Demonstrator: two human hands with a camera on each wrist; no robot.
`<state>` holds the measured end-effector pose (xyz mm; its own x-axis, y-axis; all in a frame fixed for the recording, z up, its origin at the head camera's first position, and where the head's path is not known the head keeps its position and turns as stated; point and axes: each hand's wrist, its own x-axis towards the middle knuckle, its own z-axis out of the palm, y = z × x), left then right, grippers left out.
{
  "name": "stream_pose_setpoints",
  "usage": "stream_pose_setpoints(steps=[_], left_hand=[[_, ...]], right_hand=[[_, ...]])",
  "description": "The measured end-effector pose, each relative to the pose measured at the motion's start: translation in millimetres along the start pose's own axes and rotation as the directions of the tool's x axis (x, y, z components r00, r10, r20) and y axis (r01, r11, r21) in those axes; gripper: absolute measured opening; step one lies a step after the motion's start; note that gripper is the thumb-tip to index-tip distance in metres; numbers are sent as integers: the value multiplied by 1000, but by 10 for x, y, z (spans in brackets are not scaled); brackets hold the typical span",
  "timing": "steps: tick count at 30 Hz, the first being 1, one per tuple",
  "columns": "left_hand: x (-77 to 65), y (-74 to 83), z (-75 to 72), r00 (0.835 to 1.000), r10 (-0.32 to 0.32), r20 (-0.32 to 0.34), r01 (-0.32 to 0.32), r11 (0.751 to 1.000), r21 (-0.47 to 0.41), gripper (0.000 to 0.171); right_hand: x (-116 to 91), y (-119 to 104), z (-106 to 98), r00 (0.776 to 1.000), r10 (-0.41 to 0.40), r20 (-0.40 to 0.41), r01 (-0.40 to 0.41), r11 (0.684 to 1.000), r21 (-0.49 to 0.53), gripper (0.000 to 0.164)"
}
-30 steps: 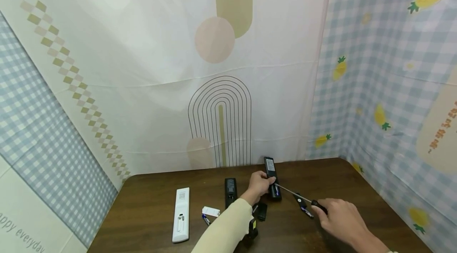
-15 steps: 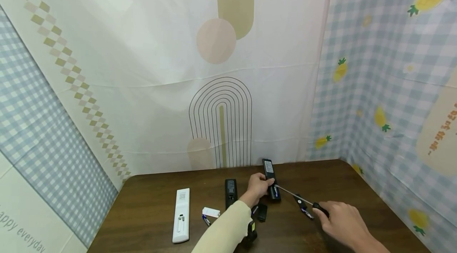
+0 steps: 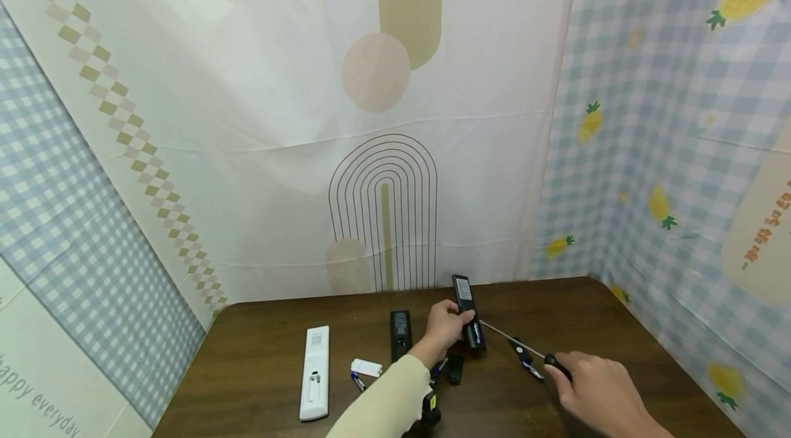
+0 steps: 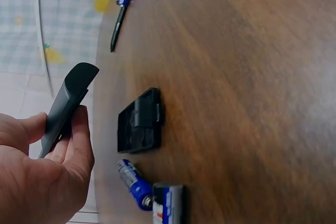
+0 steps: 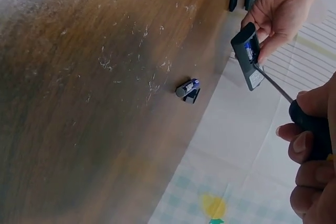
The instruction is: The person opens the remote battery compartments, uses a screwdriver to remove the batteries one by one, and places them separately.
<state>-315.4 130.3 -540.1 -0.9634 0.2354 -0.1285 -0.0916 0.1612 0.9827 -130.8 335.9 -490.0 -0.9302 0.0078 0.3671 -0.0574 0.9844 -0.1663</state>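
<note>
My left hand (image 3: pixel 446 325) grips a black remote control (image 3: pixel 465 295) by its sides, its back turned up. The battery bay is uncovered, and a blue battery (image 5: pixel 248 51) sits inside it. In the right wrist view my right hand (image 5: pixel 312 161) holds a screwdriver (image 5: pixel 310 124) by its dark handle. The metal shaft slants toward the remote, with the tip right at the battery bay's edge. Beneath the left hand, in the left wrist view, lie a black battery cover (image 4: pixel 140 121) and a loose blue battery (image 4: pixel 135 184).
A white remote (image 3: pixel 315 373) lies face down at left, its bay uncovered, beside a white cover (image 3: pixel 367 367) and battery. Another black remote (image 3: pixel 400 333) lies nearer the middle. Under the screwdriver shaft rest a small black cover (image 3: pixel 518 349) and batteries. Patterned curtains hang behind the brown table (image 3: pixel 259 355).
The remote's upper end has swung slightly left, still in my left hand. My right hand and the screwdriver have shifted very slightly right; the tip stays at the battery bay.
</note>
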Motion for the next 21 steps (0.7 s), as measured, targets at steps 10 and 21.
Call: stream_pose_setpoints(steps=[10, 21], left_hand=[[-86, 1, -87, 1000, 26, 14, -26, 999, -32, 20], [-142, 39, -127, 1000, 22, 7, -21, 998, -58, 19]], right_hand=[[-96, -75, -29, 999, -46, 15, 47, 998, -33, 13], [-104, -144, -63, 989, -126, -83, 120, 990, -71, 14]])
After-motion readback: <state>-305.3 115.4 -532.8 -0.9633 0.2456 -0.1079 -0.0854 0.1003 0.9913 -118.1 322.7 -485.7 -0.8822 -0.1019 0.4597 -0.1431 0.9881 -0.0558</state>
